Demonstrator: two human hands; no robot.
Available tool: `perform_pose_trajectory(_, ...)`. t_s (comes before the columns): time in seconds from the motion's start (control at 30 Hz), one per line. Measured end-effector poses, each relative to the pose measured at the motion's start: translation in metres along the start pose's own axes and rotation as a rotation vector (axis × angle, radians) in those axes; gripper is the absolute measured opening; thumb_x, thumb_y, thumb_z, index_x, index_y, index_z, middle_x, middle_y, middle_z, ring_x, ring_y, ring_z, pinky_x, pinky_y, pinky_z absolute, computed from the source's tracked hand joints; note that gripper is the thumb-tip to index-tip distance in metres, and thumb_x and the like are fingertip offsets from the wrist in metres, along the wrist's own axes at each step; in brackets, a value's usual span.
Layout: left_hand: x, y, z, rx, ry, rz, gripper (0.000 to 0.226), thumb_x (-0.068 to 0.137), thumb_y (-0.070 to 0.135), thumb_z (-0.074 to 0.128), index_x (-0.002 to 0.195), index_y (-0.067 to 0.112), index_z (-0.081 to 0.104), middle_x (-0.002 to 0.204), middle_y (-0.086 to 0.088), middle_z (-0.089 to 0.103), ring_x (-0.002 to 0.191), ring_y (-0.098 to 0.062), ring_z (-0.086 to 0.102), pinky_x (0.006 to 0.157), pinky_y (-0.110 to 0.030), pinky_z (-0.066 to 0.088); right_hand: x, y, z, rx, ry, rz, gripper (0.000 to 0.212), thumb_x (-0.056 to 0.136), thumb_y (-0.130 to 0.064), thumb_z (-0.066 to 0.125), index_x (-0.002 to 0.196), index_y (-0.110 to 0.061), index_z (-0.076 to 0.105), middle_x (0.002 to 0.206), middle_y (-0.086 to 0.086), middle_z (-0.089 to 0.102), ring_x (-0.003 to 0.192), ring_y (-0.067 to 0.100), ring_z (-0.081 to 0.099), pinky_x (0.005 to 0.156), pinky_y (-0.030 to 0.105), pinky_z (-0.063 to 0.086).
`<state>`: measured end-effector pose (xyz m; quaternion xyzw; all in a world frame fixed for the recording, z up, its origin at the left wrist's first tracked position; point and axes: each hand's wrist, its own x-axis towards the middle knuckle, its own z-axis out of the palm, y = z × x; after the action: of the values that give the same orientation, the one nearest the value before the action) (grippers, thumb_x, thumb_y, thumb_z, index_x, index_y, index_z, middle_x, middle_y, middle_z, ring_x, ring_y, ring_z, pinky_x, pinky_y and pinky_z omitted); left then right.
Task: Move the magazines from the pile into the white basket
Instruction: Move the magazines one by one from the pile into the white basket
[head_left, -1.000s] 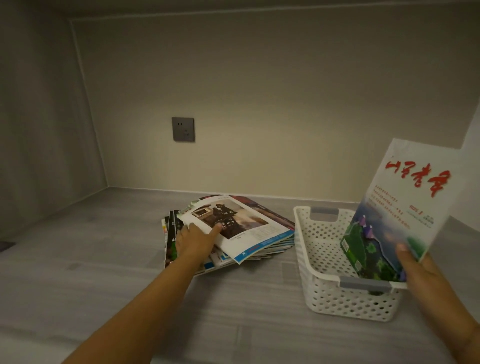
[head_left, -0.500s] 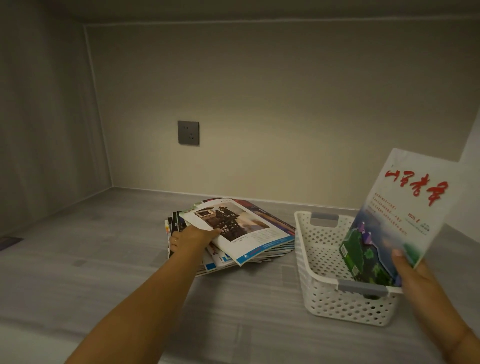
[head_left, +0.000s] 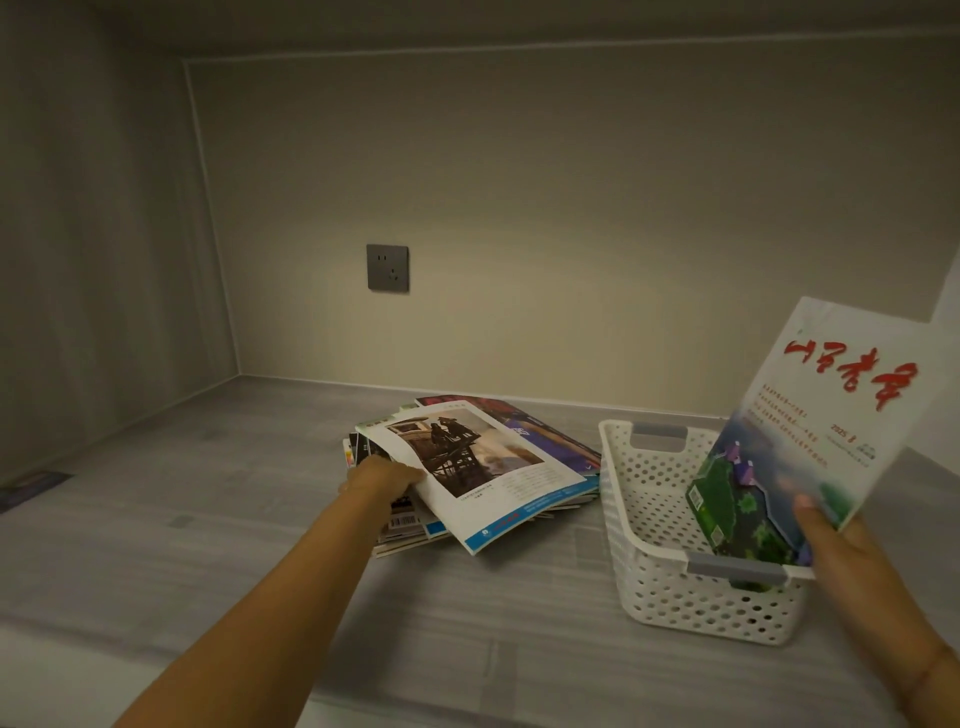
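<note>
Two hands are working a magazine each, one at the pile and one at the basket.

A grey wood-grain surface is carrying everything: the loose pile of magazines is lying mid-view, and the white basket is sitting just beside it at three o'clock. A white-covered magazine with red lettering is standing nearly upright, its top leaning toward one o'clock and its lower corner dipping inside the basket's near end. The top magazine, showing a dark photograph, is lying askew on the pile. The right hand is gripping the upright magazine's lower edge, thumb pressing on the cover. The left hand is pinching the top magazine's nine o'clock edge, fingers curling round it. A grey wall socket is showing at twelve o'clock above that hand.
</note>
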<state>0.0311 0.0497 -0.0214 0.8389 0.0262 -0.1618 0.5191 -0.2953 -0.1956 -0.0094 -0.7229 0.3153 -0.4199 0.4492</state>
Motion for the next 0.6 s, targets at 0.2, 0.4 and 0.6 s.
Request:
perform_pose_trajectory(0.2,-0.010,-0.003,-0.011,-0.446,-0.028,-0.027,0.034,0.091,-0.001,0.054,0.124,-0.003,0.048,0.116,-0.023,0.061,0.093,-0.033,0.061,0.072,-0.042,0.056,0.002,0.003,0.000,-0.008,0.007,0.002,0.017,0.094,-0.039,0.036,0.084,-0.028,0.046,0.072,-0.003,0.046,0.064,0.015,0.043,0.053,0.028,0.033)
perform_pose_trajectory(0.4,-0.025,0.008,-0.005,-0.503,-0.277,-0.152,0.027,0.084,0.023,0.071,0.098,0.006,0.056,0.081,-0.013,0.069,0.068,-0.022,0.064,0.037,-0.019,0.048,0.003,0.006,0.001,-0.025,0.008,-0.001,0.042,0.094,-0.037,0.037,0.130,-0.015,0.042,0.079,-0.006,0.048,0.068,0.012,0.045,0.057,0.027,0.037)
perform_pose_trajectory(0.6,-0.030,0.026,0.018,-0.352,-0.143,0.087,0.025,0.093,0.012,0.058,0.114,0.001,0.049,0.094,-0.018,0.063,0.069,-0.025,0.062,0.052,-0.031,0.052,0.004,0.004,0.002,-0.013,-0.028,-0.003,0.045,0.093,-0.036,0.038,0.134,-0.016,0.040,0.083,-0.007,0.052,0.070,0.013,0.047,0.059,0.026,0.038)
